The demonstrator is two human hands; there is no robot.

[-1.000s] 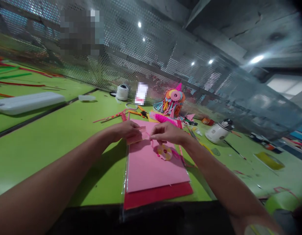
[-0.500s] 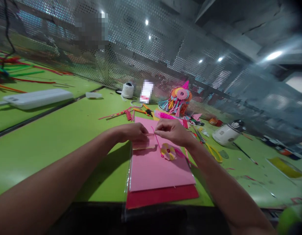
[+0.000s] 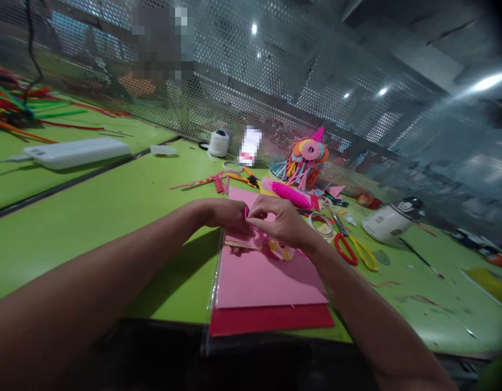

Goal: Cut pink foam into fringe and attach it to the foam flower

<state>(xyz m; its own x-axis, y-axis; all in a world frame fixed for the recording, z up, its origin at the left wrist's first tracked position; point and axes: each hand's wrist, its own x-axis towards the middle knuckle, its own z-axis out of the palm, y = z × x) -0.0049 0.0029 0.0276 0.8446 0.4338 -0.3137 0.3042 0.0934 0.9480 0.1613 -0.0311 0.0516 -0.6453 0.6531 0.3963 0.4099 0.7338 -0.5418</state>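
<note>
My left hand (image 3: 228, 214) and my right hand (image 3: 277, 220) meet over a pink paper sheet (image 3: 267, 274) lying on a red sheet (image 3: 271, 317). Both hands have their fingers pinched together. Between them runs a thin pink strip (image 3: 246, 213), and a small pink paper piece (image 3: 240, 240) sits under my left fingers. A little round yellow and pink paper flower (image 3: 280, 250) lies on the pink sheet, partly hidden by my right hand.
On the green table (image 3: 112, 212) lie red and yellow scissors (image 3: 354, 252), a tape ring (image 3: 321, 224), a white jar (image 3: 387, 224), a colourful fringed paper ornament (image 3: 305, 160), a white thread roll (image 3: 218, 143) and a white power strip (image 3: 77, 152). A perforated metal screen (image 3: 275, 87) stands behind.
My hands have drawn closer together, the right one moving left toward the left fingers and covering part of the flower. The view has shifted slightly down and left.
</note>
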